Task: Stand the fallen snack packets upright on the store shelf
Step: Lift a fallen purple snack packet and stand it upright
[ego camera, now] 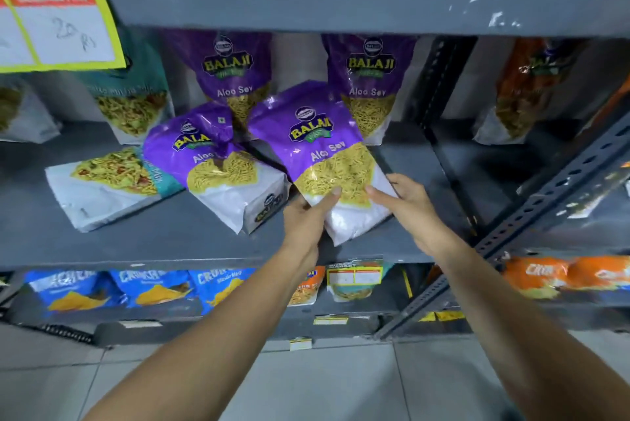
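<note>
In the upper left of the frame hangs a yellow-green price card [58,11] with a red strip and a white box where "20" and something like "Rs" are handwritten; the printed strip is too blurred to read. Below it on the grey middle shelf [102,243] stands a teal mixture packet [131,97], its lettering unreadable, and in front of it a second teal mixture packet [102,185] lies flat on the shelf.

Just right of that, a purple Balaji packet [218,165] lies fallen and crumpled, its lettering showing "BALA" and "Aloo"; a small Balaji logo sits on its white bottom end. Behind it stand two upright purple packets, the left one [228,69] and the right one [370,80], both reading "BALAJI" and "Aloo Sev".

At centre, a third Balaji Aloo Sev packet [324,155] leans tilted, its top toward the upper left and resting near the upright packets. The left hand [306,219] grips its lower left edge, thumb pressed on the front. The right hand [405,202] holds the lower right edge, fingers closed on the white bottom.

Right of a perforated upright post [439,80] an orange packet [521,86] stands, its print blurred. On the lower shelf, blue "Crunch" bags [146,287] sit at left, with orange bags [566,276] at right.
</note>
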Demonstrator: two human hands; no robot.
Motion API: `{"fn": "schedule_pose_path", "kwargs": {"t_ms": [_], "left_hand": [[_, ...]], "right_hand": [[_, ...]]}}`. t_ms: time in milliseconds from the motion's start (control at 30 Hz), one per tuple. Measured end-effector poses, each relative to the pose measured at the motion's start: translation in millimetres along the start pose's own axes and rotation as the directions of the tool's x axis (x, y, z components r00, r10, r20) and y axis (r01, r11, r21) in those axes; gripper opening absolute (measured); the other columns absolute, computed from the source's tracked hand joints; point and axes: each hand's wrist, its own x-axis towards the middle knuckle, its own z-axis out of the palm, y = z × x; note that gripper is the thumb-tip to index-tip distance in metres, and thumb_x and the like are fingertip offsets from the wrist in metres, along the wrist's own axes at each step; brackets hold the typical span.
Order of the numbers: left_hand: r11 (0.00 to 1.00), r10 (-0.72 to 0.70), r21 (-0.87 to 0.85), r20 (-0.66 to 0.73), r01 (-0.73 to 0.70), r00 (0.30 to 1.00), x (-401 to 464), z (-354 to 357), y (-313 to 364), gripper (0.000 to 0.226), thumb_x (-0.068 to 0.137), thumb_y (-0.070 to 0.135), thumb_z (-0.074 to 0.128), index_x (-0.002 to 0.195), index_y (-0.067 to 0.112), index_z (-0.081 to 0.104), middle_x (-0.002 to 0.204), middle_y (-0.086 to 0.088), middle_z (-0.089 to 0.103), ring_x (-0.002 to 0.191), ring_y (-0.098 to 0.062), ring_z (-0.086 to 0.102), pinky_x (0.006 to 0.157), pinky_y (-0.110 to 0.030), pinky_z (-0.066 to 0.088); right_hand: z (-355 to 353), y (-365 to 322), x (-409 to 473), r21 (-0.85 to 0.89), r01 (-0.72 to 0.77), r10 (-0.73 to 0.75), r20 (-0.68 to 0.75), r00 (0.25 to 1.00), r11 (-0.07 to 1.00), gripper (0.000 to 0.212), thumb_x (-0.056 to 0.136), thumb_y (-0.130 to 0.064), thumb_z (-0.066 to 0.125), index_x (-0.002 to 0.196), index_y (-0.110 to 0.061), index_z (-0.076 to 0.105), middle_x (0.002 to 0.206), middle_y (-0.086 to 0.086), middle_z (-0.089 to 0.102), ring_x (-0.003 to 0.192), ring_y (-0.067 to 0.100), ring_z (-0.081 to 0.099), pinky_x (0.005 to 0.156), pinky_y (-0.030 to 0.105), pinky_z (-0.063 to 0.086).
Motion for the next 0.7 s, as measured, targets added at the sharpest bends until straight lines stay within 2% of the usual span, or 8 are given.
{"fn": "schedule_pose_path", "kwargs": {"t_ms": [67, 200, 233, 333, 400, 467, 600, 700], "left_hand": [[0.999, 0.001, 0.052, 0.065, -0.005, 0.998, -17, -12, -6, 0.033, 0.079, 0.016, 0.078, 0.104, -0.003, 0.068, 0.108, -0.015, 0.073, 0.099, -0.03, 0.07, 0.088, -0.041, 0.054], [0.991, 0.044, 0.117, 0.132, -0.06, 0.99, -38, -27, -15, 0.013, 0.079, 0.007, 0.075, 0.09, 0.003, 0.07, 0.09, -0.011, 0.076, 0.079, -0.025, 0.072, 0.06, -0.033, 0.06], [0.989, 0.059, 0.127, 0.152, -0.079, 0.987, -40, -28, -15, 0.014, 0.079, 0.006, 0.076, 0.091, 0.003, 0.07, 0.09, -0.01, 0.077, 0.078, -0.023, 0.073, 0.057, -0.031, 0.058], [0.98, 0.092, 0.154, 0.22, -0.128, 0.971, -36, -20, -9, 0.026, 0.077, 0.004, 0.077, 0.102, 0.002, 0.07, 0.101, -0.009, 0.078, 0.087, -0.021, 0.074, 0.066, -0.029, 0.059], [0.967, 0.133, 0.176, 0.263, -0.183, 0.955, -23, -8, -2, 0.028, 0.076, 0.0, 0.076, 0.103, 0.003, 0.07, 0.097, -0.003, 0.079, 0.087, -0.016, 0.073, 0.071, -0.026, 0.059], [0.951, 0.167, 0.203, 0.301, -0.234, 0.939, -6, 7, 7, 0.03, 0.075, -0.005, 0.076, 0.103, 0.003, 0.07, 0.092, 0.002, 0.079, 0.085, -0.012, 0.073, 0.073, -0.025, 0.058], [0.909, 0.213, 0.284, 0.316, -0.306, 0.925, 33, 36, 23, 0.041, 0.069, -0.008, 0.079, 0.108, -0.004, 0.066, 0.107, -0.019, 0.073, 0.085, -0.017, 0.071, 0.08, -0.033, 0.059], [0.862, 0.227, 0.38, 0.302, -0.335, 0.926, 57, 51, 31, 0.047, 0.065, -0.004, 0.082, 0.109, -0.003, 0.066, 0.11, -0.023, 0.071, 0.095, -0.029, 0.07, 0.091, -0.047, 0.056]], "right_hand": [[-4, 10, -27, 0.054, 0.027, -0.025, -0.031, 0.999, 0.998, 0.026, 0.078, -0.011, 0.076, 0.101, -0.011, 0.064, 0.096, 0.003, 0.074, 0.081, 0.006, 0.071, 0.067, 0.016, 0.054], [-8, 28, -63, 0.11, 0.095, -0.089, -0.059, 0.994, 0.989, 0.039, 0.075, 0.003, 0.075, 0.11, -0.004, 0.06, 0.105, 0.012, 0.072, 0.09, 0.014, 0.071, 0.081, 0.027, 0.058], [-10, 29, -67, 0.103, 0.111, -0.106, -0.055, 0.993, 0.988, 0.042, 0.075, 0.003, 0.076, 0.113, -0.005, 0.06, 0.108, 0.011, 0.072, 0.094, 0.016, 0.07, 0.085, 0.027, 0.057], [-20, 26, -65, 0.074, 0.148, -0.147, -0.024, 0.989, 0.986, 0.045, 0.074, -0.002, 0.078, 0.112, -0.021, 0.063, 0.109, -0.003, 0.075, 0.101, 0.012, 0.07, 0.085, 0.021, 0.055], [-28, 17, -55, 0.046, 0.163, -0.162, -0.019, 0.987, 0.986, 0.045, 0.074, -0.005, 0.079, 0.108, -0.029, 0.063, 0.106, -0.011, 0.075, 0.101, 0.009, 0.07, 0.084, 0.018, 0.054], [-36, 7, -39, 0.016, 0.168, -0.167, -0.033, 0.985, 0.986, 0.044, 0.074, -0.005, 0.079, 0.105, -0.031, 0.062, 0.107, -0.01, 0.074, 0.1, 0.006, 0.069, 0.083, 0.017, 0.054], [-42, -2, 7, -0.007, 0.201, -0.201, -0.07, 0.977, 0.98, 0.043, 0.075, 0.01, 0.073, 0.107, -0.012, 0.054, 0.109, 0.009, 0.069, 0.088, 0.001, 0.07, 0.076, 0.016, 0.054], [-40, -1, 36, -0.034, 0.187, -0.189, -0.118, 0.975, 0.982, 0.047, 0.076, 0.013, 0.071, 0.113, -0.005, 0.05, 0.114, 0.02, 0.067, 0.092, 0.015, 0.067, 0.081, 0.02, 0.054]]}}
